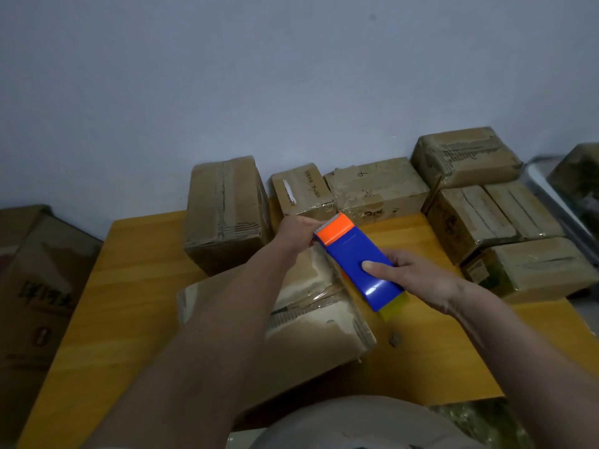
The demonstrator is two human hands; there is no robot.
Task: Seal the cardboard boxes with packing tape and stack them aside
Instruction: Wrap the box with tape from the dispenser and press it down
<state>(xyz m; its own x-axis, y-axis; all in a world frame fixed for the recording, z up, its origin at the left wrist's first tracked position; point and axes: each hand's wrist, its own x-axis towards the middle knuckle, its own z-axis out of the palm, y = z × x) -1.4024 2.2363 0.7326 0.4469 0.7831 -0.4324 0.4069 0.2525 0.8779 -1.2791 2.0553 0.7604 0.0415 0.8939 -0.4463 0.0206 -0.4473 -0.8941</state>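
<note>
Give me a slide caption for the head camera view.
Both hands hold a blue tape dispenser over a cardboard box on the yellow table.

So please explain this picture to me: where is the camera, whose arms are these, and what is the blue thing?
The camera sits on a person's head and looks down, so the two arms are that person's own. No machine is here. The right hand grips the blue tape dispenser; the left hand is at its orange toothed end, perhaps pulling tape, which I cannot see. Under them a cardboard box lies on a yellow table. More boxes stand along the wall.
</note>
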